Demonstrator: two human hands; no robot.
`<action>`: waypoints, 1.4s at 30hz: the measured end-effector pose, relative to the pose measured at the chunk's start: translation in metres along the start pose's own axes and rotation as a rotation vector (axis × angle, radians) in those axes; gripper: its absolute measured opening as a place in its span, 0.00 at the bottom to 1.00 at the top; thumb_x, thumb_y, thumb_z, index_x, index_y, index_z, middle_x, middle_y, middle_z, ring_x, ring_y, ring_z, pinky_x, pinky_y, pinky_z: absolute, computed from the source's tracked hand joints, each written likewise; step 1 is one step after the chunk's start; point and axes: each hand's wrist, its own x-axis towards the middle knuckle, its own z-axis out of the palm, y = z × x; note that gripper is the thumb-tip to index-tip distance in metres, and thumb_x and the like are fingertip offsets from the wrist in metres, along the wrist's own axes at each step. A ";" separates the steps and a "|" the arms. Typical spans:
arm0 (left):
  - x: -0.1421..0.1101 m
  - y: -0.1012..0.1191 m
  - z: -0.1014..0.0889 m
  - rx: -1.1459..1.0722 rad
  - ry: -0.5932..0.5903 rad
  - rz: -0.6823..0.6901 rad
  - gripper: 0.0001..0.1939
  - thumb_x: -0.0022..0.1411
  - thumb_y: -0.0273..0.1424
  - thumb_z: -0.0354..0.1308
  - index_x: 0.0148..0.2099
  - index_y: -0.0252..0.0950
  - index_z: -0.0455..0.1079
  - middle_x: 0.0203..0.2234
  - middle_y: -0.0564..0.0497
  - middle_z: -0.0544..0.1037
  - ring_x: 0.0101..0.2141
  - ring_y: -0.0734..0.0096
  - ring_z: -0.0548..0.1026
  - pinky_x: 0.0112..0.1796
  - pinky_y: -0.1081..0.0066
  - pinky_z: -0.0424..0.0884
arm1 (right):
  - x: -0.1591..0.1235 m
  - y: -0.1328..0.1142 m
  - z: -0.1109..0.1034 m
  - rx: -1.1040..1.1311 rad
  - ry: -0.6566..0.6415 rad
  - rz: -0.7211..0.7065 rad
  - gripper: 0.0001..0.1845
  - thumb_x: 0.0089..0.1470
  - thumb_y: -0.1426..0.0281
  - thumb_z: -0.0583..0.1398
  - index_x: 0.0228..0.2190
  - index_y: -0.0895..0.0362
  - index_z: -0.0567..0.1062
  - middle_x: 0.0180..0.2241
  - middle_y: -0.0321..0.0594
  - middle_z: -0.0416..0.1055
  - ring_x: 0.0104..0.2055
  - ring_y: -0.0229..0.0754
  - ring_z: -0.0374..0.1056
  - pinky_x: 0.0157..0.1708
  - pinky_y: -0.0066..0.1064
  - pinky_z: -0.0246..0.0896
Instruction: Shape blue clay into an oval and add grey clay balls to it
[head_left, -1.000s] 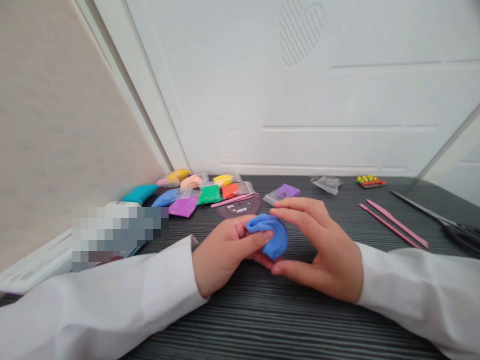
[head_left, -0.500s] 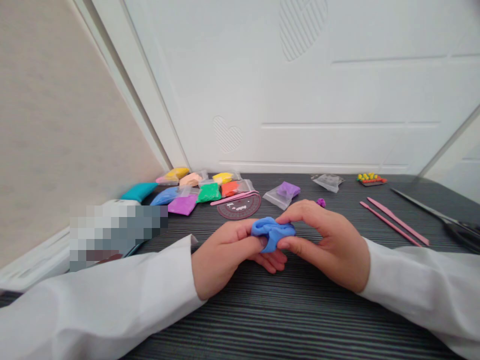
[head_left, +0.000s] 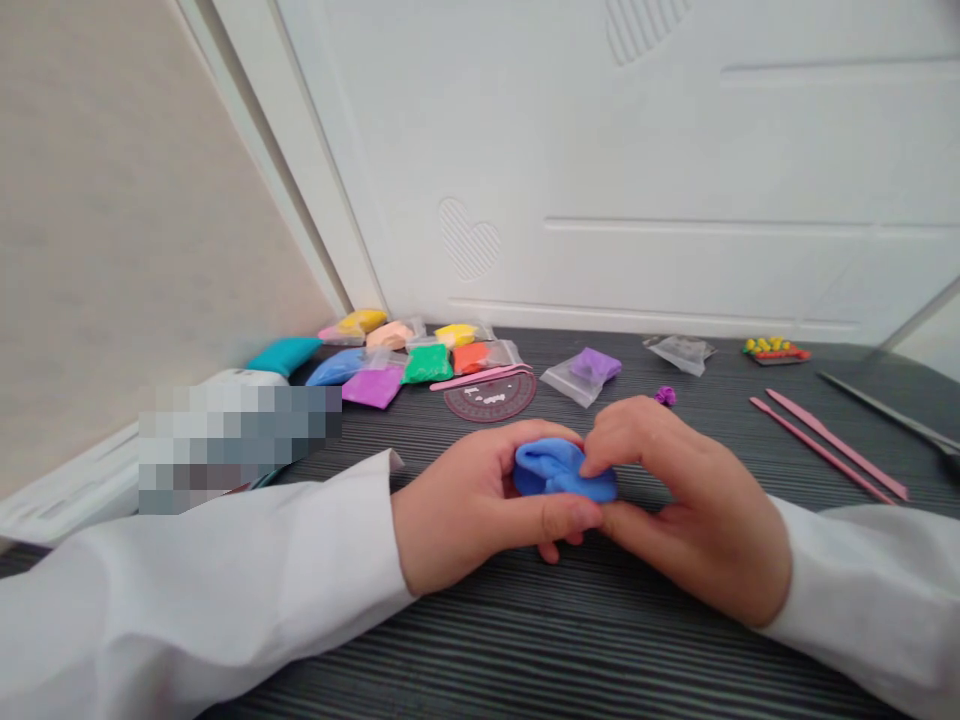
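Note:
A lump of soft blue modelling clay (head_left: 561, 470) sits folded between my two hands, just above the dark table. My left hand (head_left: 480, 505) cups it from the left, with the thumb running along its lower edge. My right hand (head_left: 690, 510) presses on it from the right, fingertips on top. Part of the clay's underside is hidden by my fingers. Both white sleeves reach in from the lower corners.
Several clay packets (head_left: 427, 362) lie at the back of the dark ribbed table (head_left: 570, 640), beside a round maroon disc (head_left: 490, 396) and a purple clay bag (head_left: 592, 368). A small purple ball (head_left: 664, 396) and pink modelling tools (head_left: 825, 445) lie right. A white door stands behind.
The blue clay has been pressed flatter and wider, and my hands have closed in over it. The view has shifted, so the table items sit lower-right of before.

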 end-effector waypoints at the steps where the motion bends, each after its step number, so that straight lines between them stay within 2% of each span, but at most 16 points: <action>1: 0.000 0.001 0.000 0.011 0.001 0.002 0.15 0.54 0.32 0.61 0.43 0.36 0.65 0.26 0.54 0.73 0.27 0.74 0.72 0.28 0.74 0.71 | 0.000 0.000 0.001 -0.013 0.023 -0.004 0.11 0.46 0.78 0.62 0.33 0.57 0.66 0.32 0.36 0.67 0.38 0.36 0.61 0.40 0.29 0.57; 6: 0.001 -0.001 -0.003 0.098 0.192 0.089 0.09 0.56 0.33 0.60 0.35 0.33 0.65 0.25 0.54 0.74 0.22 0.79 0.71 0.25 0.76 0.69 | -0.002 0.001 0.004 -0.070 0.093 -0.063 0.21 0.46 0.74 0.64 0.42 0.59 0.63 0.41 0.42 0.63 0.47 0.39 0.59 0.48 0.31 0.57; 10: 0.006 -0.004 -0.005 -0.089 0.339 0.132 0.10 0.54 0.29 0.61 0.33 0.35 0.61 0.29 0.53 0.75 0.33 0.67 0.76 0.27 0.74 0.73 | -0.003 0.003 0.004 -0.100 0.087 -0.112 0.24 0.47 0.77 0.62 0.47 0.60 0.63 0.45 0.44 0.62 0.51 0.41 0.57 0.52 0.33 0.55; 12: 0.008 -0.004 -0.004 -0.193 0.368 0.142 0.10 0.53 0.25 0.61 0.36 0.36 0.62 0.33 0.53 0.74 0.38 0.65 0.76 0.30 0.71 0.74 | -0.003 0.003 0.005 -0.098 0.090 -0.125 0.25 0.47 0.78 0.61 0.48 0.62 0.63 0.46 0.45 0.62 0.51 0.41 0.57 0.53 0.33 0.55; 15: 0.011 -0.005 -0.005 -0.274 0.355 0.151 0.20 0.51 0.19 0.59 0.46 0.39 0.65 0.40 0.52 0.72 0.38 0.71 0.74 0.34 0.72 0.73 | -0.003 0.003 0.005 -0.100 0.097 -0.121 0.26 0.47 0.77 0.60 0.49 0.64 0.62 0.48 0.47 0.61 0.53 0.41 0.56 0.54 0.33 0.53; 17: 0.012 -0.005 -0.006 -0.299 0.329 0.153 0.24 0.48 0.16 0.58 0.48 0.39 0.67 0.42 0.52 0.71 0.36 0.76 0.72 0.35 0.77 0.70 | -0.003 0.002 0.004 -0.098 0.095 -0.102 0.26 0.47 0.76 0.60 0.49 0.64 0.62 0.48 0.47 0.60 0.53 0.42 0.55 0.54 0.33 0.53; 20: 0.013 -0.005 -0.007 -0.329 0.301 0.162 0.21 0.44 0.16 0.60 0.42 0.36 0.71 0.35 0.53 0.72 0.34 0.78 0.70 0.35 0.79 0.66 | -0.003 0.001 0.004 -0.091 0.093 -0.087 0.26 0.47 0.76 0.60 0.50 0.64 0.63 0.49 0.47 0.60 0.53 0.42 0.55 0.55 0.34 0.52; 22: 0.013 -0.004 -0.006 -0.369 0.294 0.180 0.05 0.49 0.25 0.60 0.33 0.33 0.71 0.28 0.53 0.69 0.30 0.77 0.68 0.30 0.78 0.66 | -0.003 0.001 0.005 -0.080 0.106 -0.087 0.26 0.48 0.75 0.60 0.49 0.64 0.63 0.49 0.47 0.60 0.54 0.43 0.55 0.55 0.34 0.51; 23: 0.013 -0.004 -0.006 -0.392 0.297 0.186 0.06 0.54 0.30 0.57 0.27 0.33 0.69 0.24 0.53 0.67 0.27 0.77 0.66 0.27 0.78 0.64 | -0.003 0.001 0.005 -0.069 0.112 -0.084 0.26 0.48 0.73 0.60 0.50 0.64 0.63 0.50 0.48 0.59 0.54 0.43 0.55 0.55 0.34 0.51; 25: 0.014 -0.004 -0.005 -0.430 0.305 0.172 0.22 0.62 0.39 0.48 0.18 0.32 0.61 0.18 0.54 0.61 0.21 0.79 0.61 0.19 0.78 0.57 | -0.005 0.004 0.006 -0.047 0.119 -0.073 0.26 0.50 0.71 0.60 0.50 0.63 0.63 0.51 0.48 0.58 0.55 0.44 0.54 0.55 0.35 0.51; 26: 0.014 -0.004 -0.005 -0.442 0.310 0.155 0.26 0.63 0.41 0.44 0.17 0.33 0.57 0.16 0.55 0.58 0.18 0.80 0.57 0.17 0.78 0.53 | -0.006 0.005 0.006 -0.037 0.119 -0.066 0.26 0.51 0.69 0.59 0.51 0.63 0.63 0.51 0.48 0.57 0.55 0.44 0.54 0.55 0.36 0.50; 30: 0.019 0.005 -0.005 -0.450 0.328 0.161 0.21 0.64 0.40 0.44 0.22 0.35 0.58 0.13 0.58 0.54 0.13 0.82 0.50 0.14 0.81 0.44 | -0.003 0.011 0.005 -0.024 0.149 -0.076 0.26 0.55 0.63 0.55 0.53 0.60 0.61 0.54 0.47 0.55 0.57 0.45 0.51 0.56 0.39 0.49; 34: 0.040 0.037 0.000 -0.446 0.392 0.387 0.01 0.62 0.29 0.51 0.36 0.38 0.63 0.21 0.56 0.68 0.22 0.76 0.68 0.20 0.79 0.62 | 0.038 -0.001 -0.002 -0.061 0.349 -0.177 0.27 0.59 0.58 0.49 0.55 0.59 0.59 0.57 0.47 0.54 0.60 0.45 0.48 0.59 0.41 0.45; 36: 0.054 0.056 0.008 -0.464 0.361 0.506 0.10 0.60 0.27 0.53 0.44 0.42 0.63 0.29 0.55 0.73 0.32 0.75 0.73 0.29 0.78 0.68 | 0.070 -0.010 -0.009 -0.078 0.521 -0.252 0.26 0.62 0.59 0.45 0.57 0.58 0.57 0.59 0.45 0.54 0.62 0.42 0.47 0.61 0.40 0.43; 38: 0.065 0.074 0.015 -0.484 0.268 0.577 0.12 0.60 0.31 0.52 0.48 0.41 0.63 0.33 0.53 0.74 0.38 0.72 0.73 0.35 0.75 0.69 | 0.102 -0.013 -0.018 -0.138 0.657 -0.283 0.28 0.63 0.58 0.39 0.58 0.59 0.55 0.60 0.46 0.53 0.63 0.40 0.45 0.61 0.39 0.42; 42: 0.062 0.105 0.016 -0.502 0.055 0.580 0.23 0.64 0.42 0.39 0.47 0.33 0.68 0.40 0.45 0.76 0.49 0.60 0.70 0.47 0.65 0.67 | 0.135 0.006 -0.030 -0.399 0.665 -0.241 0.34 0.62 0.54 0.33 0.59 0.62 0.52 0.62 0.50 0.48 0.65 0.45 0.39 0.62 0.48 0.35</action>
